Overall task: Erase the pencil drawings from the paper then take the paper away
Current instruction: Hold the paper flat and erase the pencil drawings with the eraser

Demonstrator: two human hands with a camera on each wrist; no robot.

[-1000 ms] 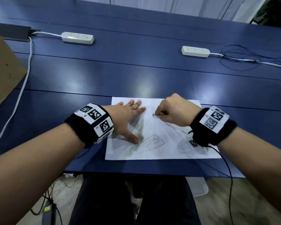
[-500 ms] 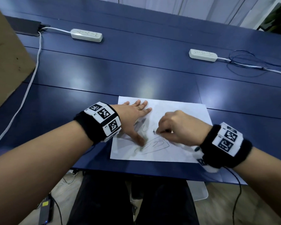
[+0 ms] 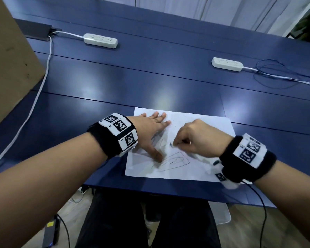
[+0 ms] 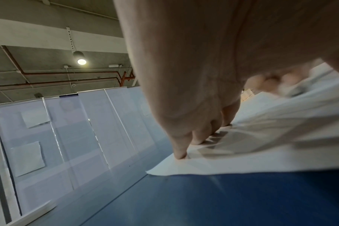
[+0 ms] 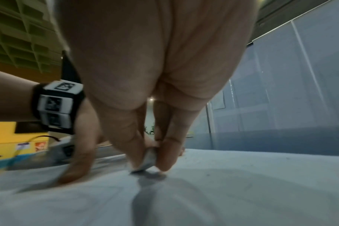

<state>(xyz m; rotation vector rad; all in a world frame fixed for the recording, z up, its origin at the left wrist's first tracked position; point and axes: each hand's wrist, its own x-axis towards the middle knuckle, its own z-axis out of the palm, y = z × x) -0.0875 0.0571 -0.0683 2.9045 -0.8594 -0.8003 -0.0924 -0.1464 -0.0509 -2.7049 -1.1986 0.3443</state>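
- The thin white sheet of paper [image 3: 195, 129] with grey pencil outlines lay flat at the near edge of the dark blue desk [image 3: 150, 83]. It looked light, limp and easily creased or slid, so it probably needed pinning down while being rubbed; lifting it by a free edge or corner would likely suit.
- The left hand [image 3: 150, 129] lay palm-down on the left part of the sheet, fingers [image 4: 181, 152] straight and spread, thumb reaching toward the near outline, pressing the paper to the desk.
- The right hand [image 3: 195, 138] was bunched over the middle of the sheet, knuckles up, wrist to the right. Its fingers [image 5: 166, 157] and thumb were clamped on a small pale grey eraser [image 5: 145, 160], whose lower end touched the paper.
- The pencil drawing [image 3: 172, 161] nearest the desk edge was not yet erased.
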